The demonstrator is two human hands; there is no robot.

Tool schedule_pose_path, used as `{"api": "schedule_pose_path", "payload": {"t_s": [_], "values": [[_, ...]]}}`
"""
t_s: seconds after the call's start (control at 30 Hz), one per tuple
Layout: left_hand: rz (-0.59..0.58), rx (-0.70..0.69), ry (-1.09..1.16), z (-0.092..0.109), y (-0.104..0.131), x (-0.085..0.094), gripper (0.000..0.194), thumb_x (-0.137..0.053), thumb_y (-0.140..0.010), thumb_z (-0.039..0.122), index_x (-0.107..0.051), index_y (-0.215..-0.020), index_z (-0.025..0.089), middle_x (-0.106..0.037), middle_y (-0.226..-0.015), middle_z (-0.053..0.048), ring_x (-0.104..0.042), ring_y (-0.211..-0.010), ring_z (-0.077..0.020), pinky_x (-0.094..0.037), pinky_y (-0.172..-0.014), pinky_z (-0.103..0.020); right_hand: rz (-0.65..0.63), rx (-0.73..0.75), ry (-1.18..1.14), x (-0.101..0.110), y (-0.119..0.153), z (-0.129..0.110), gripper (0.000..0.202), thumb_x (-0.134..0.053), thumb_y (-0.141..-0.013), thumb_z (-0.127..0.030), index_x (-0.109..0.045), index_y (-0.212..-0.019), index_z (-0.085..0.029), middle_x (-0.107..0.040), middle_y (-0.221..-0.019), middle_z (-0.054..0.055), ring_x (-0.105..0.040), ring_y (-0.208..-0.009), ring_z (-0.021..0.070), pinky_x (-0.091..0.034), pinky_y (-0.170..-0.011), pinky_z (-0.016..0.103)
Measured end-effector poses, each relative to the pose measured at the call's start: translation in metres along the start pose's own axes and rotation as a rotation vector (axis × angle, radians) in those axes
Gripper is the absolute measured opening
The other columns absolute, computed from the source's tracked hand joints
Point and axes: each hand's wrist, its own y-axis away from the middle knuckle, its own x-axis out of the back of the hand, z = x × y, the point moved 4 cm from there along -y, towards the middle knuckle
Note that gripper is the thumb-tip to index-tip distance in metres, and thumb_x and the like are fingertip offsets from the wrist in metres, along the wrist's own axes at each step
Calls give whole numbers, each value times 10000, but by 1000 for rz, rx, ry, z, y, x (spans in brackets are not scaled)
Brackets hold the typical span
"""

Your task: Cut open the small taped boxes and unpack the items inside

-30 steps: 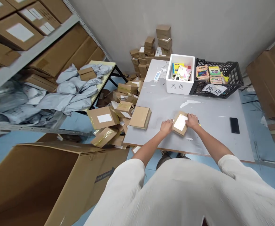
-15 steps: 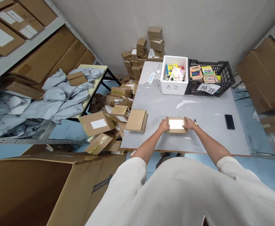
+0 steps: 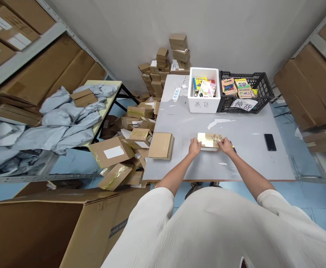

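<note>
A small cardboard box [image 3: 209,139] is held between my two hands over the front part of the grey table [image 3: 176,167]. Its upper face carries glossy tape, and a pale strip shows along the edge nearest me. My left hand [image 3: 194,146] grips the box's left end, while my right hand [image 3: 226,146] has the right end. Beside the right hand lies a small black and yellow tool [image 3: 233,147], partly hidden; its kind is unclear. Left of my left hand, a larger flat cardboard box [image 3: 160,146] rests near the table's left edge.
At the table's back stand a white foam box [image 3: 203,105] and a black crate [image 3: 265,93], both holding books or boxed goods. A phone [image 3: 270,142] lies at the right. Cartons [image 3: 114,150] are heaped left of the table, and a big open carton [image 3: 98,223] stands nearer me.
The small box has been turned: its white label faced up before, and a taped face is up now. Both hands stay at its ends. The whole view has shifted slightly.
</note>
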Motion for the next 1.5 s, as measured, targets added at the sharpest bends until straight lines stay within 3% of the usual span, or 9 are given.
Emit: {"api": "schedule_pose_path", "payload": {"t_s": [0.23, 0.4, 0.53, 0.8, 0.93, 1.1, 1.23, 1.37, 1.5], "values": [[-29, -25, 63, -22, -15, -8, 772, -732, -958, 310, -371, -1639, 261, -508, -1637, -182, -598, -1423, -337, -497, -1150, -437, 19, 11, -77, -11, -13, 20, 936, -738, -840, -475, -396, -1664, -193, -589, -1516, 216, -688, -1162, 345, -528, -1096, 504], [-106, -100, 30, -15, -29, -8, 1058, -798, -801, 223, -298, -1734, 227, -576, -1593, -185, -533, -1504, -381, -433, -1238, -470, -48, 104, -123, -13, -22, 20, 959, -740, -778, -394, -446, -1675, -225, -675, -1436, 171, -705, -1133, 347, -542, -1102, 528], [-120, -105, 7, -3, -31, -4, 954, -784, -758, 152, -458, -1648, 267, -661, -1472, -130, -582, -1429, -360, -463, -1200, -445, -34, 178, -183, -8, -19, 17, 776, -743, -763, -352, -588, -1517, -258, -726, -1366, 122, -716, -1077, 307, -571, -1055, 484], [-9, -46, 33, 5, -22, 1, 188, -528, -1089, 412, -578, -1181, 256, -641, -1344, -113, -670, -1159, -255, -523, -1035, -384, 96, 83, -233, -3, -15, 16, 314, -599, -919, -568, -600, -985, -262, -726, -1140, 79, -690, -1022, 263, -566, -981, 424], [-107, 26, -63, -12, -15, -11, 281, -609, -1055, 411, -543, -1275, 249, -647, -1364, -134, -677, -1204, -286, -525, -1031, -402, 12, -7, -115, -16, -8, 34, 313, -645, -912, -469, -608, -1133, -251, -735, -1014, 65, -691, -970, 281, -564, -942, 417], [-183, 18, -73, -18, -21, -16, 933, -771, -923, 361, -255, -1696, 284, -519, -1638, -184, -576, -1474, -339, -486, -1160, -440, -22, -3, -108, -23, -11, 45, 776, -715, -842, -348, -497, -1575, -218, -703, -1310, 131, -719, -1014, 269, -582, -984, 419], [-301, -39, -152, -7, -27, -18, 1287, -874, -759, 321, -92, -1780, 273, -500, -1668, -191, -490, -1566, -380, -421, -1244, -456, -159, 102, -138, -25, -19, 39, 1060, -733, -734, -203, -360, -1726, -230, -672, -1417, 135, -725, -1035, 248, -585, -1020, 395], [-364, -47, -228, 0, -21, -18, 1181, -882, -720, 278, -276, -1733, 271, -514, -1631, -185, -510, -1526, -405, -430, -1233, -468, -231, 124, -114, -23, -17, 38, 1038, -735, -678, -169, -442, -1671, -244, -691, -1388, 123, -707, -1119, 274, -575, -1058, 422], [-227, -120, -145, 14, -18, -8, 865, -808, -806, 260, -459, -1595, 318, -520, -1565, -146, -568, -1451, -364, -492, -1178, -446, -93, 130, -185, -9, -19, 32, 767, -728, -743, -290, -545, -1487, -275, -696, -1343, 88, -683, -1122, 260, -580, -1030, 432]]}}
